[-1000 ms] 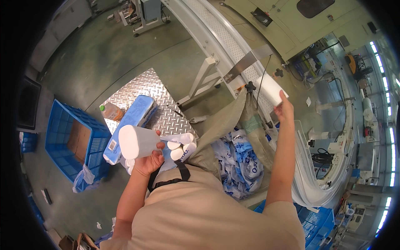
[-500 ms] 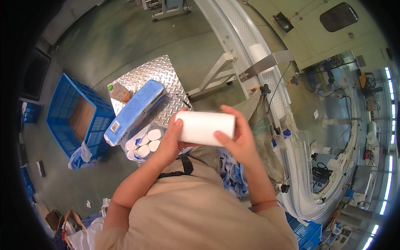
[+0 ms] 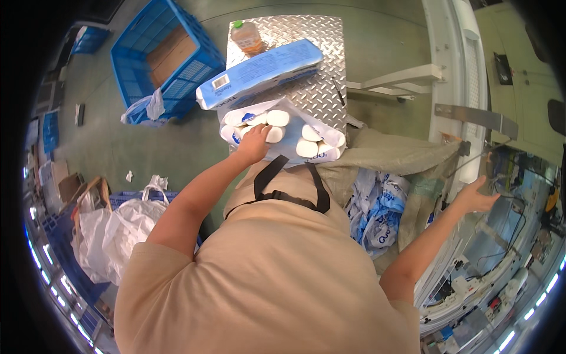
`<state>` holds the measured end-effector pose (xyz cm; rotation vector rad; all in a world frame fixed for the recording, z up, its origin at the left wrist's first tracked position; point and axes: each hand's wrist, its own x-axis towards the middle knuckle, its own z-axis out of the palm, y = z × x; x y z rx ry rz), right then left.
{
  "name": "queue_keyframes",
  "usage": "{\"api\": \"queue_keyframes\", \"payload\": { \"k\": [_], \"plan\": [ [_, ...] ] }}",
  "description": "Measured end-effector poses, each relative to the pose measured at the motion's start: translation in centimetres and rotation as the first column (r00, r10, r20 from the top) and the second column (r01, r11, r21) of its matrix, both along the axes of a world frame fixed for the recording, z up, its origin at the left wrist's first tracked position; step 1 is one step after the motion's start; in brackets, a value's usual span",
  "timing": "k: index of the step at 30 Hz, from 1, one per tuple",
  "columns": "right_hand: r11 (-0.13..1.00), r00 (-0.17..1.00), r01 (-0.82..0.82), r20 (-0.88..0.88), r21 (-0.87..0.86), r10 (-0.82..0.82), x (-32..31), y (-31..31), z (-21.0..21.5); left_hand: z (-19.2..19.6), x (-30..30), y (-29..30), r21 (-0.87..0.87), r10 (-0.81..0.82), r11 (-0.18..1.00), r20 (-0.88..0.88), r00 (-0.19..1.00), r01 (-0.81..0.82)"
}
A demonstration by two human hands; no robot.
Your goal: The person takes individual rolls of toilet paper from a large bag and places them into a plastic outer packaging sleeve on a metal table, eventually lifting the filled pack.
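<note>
An open white-and-blue plastic package point(image 3: 288, 144) stands in front of me, with several white paper rolls point(image 3: 278, 118) in it and a gap between its left and right groups. My left hand point(image 3: 254, 144) reaches into the left group, its fingers bent over a roll point(image 3: 275, 135); part of the grip is hidden. Far out to the right, my right hand point(image 3: 476, 196) is held beside the conveyor point(image 3: 470, 88). Its fingers and thumb are apart, and nothing shows in it.
A sealed blue package point(image 3: 262, 71) and a green-capped bottle point(image 3: 246, 38) lie on the metal tread-plate stand point(image 3: 318, 35). To the left is a blue crate point(image 3: 203, 65). Crumpled printed wrappers point(image 3: 377, 206) fill a sack on my right; white bags point(image 3: 132, 227) sit at lower left.
The white roll that both hands held is out of them. My left hand has moved onto the rolls in the package, my right hand out to the right. The view has turned.
</note>
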<state>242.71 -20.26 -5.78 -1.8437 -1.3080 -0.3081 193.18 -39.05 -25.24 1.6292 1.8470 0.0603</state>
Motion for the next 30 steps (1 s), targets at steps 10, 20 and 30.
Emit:
{"api": "queue_keyframes", "payload": {
  "k": [10, 20, 30],
  "plan": [
    [-0.09, 0.103, -0.579, -0.182, -0.81, 0.978, -28.2, -9.8, -20.5, -1.7, 2.2, 5.6, -0.22, -0.519, 0.852, -0.472, 0.713, 0.474],
    [0.022, 0.099, -0.247, -0.003, -0.969, 0.995, -29.7, -7.7, -21.8, -4.1, 2.8, 5.2, 0.097, -0.189, 0.963, -0.416, 0.89, 0.25],
    [0.192, 0.335, -0.937, -0.596, -0.292, 0.73, -22.9, -6.9, -7.0, 11.3, -6.4, 0.8, -0.632, 0.648, 0.43, 0.714, -0.267, -0.645]
  ]
}}
